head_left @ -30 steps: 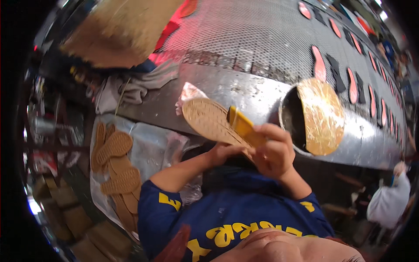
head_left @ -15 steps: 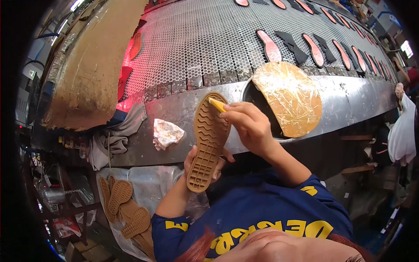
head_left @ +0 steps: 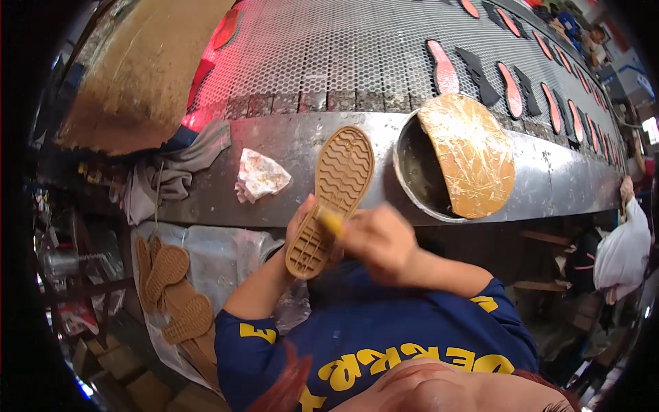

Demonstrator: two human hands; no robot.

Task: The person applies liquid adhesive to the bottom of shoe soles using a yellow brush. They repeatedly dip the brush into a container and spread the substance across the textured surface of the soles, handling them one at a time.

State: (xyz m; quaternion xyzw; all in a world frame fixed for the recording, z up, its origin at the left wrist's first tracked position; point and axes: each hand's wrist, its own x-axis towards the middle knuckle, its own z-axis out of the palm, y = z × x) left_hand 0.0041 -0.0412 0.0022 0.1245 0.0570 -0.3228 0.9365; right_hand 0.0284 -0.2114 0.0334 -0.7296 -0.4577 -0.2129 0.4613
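Note:
A tan rubber shoe sole (head_left: 345, 165) is held at a slant over the near edge of the metal bench, its wavy and gridded tread showing. My left hand (head_left: 300, 218) wraps round its narrower, lower part from beneath, so some fingers are hidden. In my right hand (head_left: 382, 242), smeared by motion, is a short yellow tool (head_left: 331, 222). The tool's end meets or hovers just over the middle of the sole; I cannot tell which. A crumpled white cloth (head_left: 261, 176) lies on the bench left of the sole.
Right of the sole stands a round pan (head_left: 405, 161), partly covered by a tan board (head_left: 473, 158). Beyond, a mesh conveyor (head_left: 322, 55) carries pink-topped insoles (head_left: 445, 69) and black pieces. More tan soles (head_left: 167, 268) lie at lower left, below a grey cloth (head_left: 175, 165). Cardboard (head_left: 137, 75) overhangs the left.
My right hand has brought the yellow tool from the sole's far end down to its middle, toward me. The sole has tilted slightly to the right. The view has shifted a little.

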